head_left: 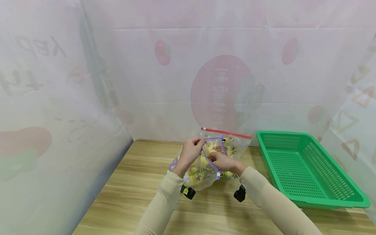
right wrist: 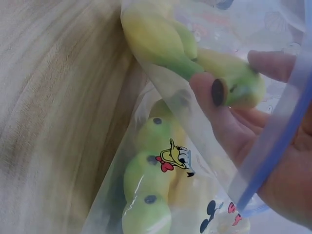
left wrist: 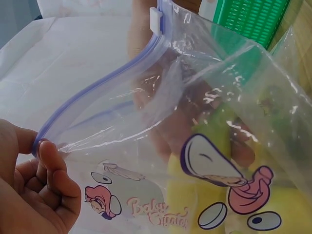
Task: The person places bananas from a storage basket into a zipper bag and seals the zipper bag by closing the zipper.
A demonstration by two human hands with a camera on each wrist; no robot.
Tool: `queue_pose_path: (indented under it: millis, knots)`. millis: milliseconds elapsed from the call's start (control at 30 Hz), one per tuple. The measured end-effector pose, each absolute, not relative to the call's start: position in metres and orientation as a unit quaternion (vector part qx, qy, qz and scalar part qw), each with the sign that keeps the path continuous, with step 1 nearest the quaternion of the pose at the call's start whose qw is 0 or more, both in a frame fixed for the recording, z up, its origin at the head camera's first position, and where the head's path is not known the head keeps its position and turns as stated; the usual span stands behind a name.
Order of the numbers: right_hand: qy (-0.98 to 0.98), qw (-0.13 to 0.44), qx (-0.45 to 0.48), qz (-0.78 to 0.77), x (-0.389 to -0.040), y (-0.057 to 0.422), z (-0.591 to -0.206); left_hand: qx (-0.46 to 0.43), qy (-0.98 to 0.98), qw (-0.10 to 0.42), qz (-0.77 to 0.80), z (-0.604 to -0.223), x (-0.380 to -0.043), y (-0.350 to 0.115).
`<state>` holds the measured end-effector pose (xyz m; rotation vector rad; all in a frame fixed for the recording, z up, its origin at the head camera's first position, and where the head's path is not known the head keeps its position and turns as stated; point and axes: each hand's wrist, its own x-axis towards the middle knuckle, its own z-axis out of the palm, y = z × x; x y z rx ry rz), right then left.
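My left hand (head_left: pixel 191 151) pinches the purple zip edge of a clear printed bag (left wrist: pixel 122 161), whose mouth gapes. A white slider (left wrist: pixel 156 20) sits on that zip. My right hand (head_left: pixel 224 162) reaches inside through the mouth. In the right wrist view its thumb and fingers grip the stem end of a yellow-green banana (right wrist: pixel 239 73). More yellow-green bananas (right wrist: pixel 151 31) lie beside it in the bag. Behind stands a second clear bag (head_left: pixel 241 142) with a red zip (head_left: pixel 229 133). It holds yellow-green fruit with dark tips (right wrist: pixel 146 180), partly hidden by the front bag.
To the right, a green plastic basket (head_left: pixel 293 197) with slotted sides stands on the wood-grain table (head_left: pixel 123 189). Printed pale cloth (head_left: pixel 132 81) hangs behind and along both sides. Black wrist cameras (head_left: pixel 240 194) hang below my wrists.
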<state>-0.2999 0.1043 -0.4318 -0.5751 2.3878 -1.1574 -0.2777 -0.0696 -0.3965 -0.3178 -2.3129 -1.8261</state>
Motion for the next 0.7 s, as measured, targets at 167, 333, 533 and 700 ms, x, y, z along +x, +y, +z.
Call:
queue_pose_path:
  millis: [167, 333, 533, 700]
  knots:
    - [0.866, 0.204, -0.229, -0.395, -0.3018, 0.1026, -0.4357, -0.108, -0.776, 0.088, -0.615, -0.3971, -0.2779, -0.0691]
    - [0.874, 0.190, -0.232, -0.383, -0.3011, 0.1014, -0.4363, -0.110, -0.777, 0.087, -0.613, -0.3980, -0.2779, -0.0675]
    - [0.877, 0.170, -0.223, -0.390, -0.2984, 0.1007, -0.4358, -0.110, -0.776, 0.089, -0.615, -0.3991, -0.2787, -0.0659]
    - [0.864, 0.163, -0.222, -0.422, -0.2972, 0.1008, -0.4361, -0.108, -0.776, 0.085, -0.616, -0.3994, -0.2795, -0.0654]
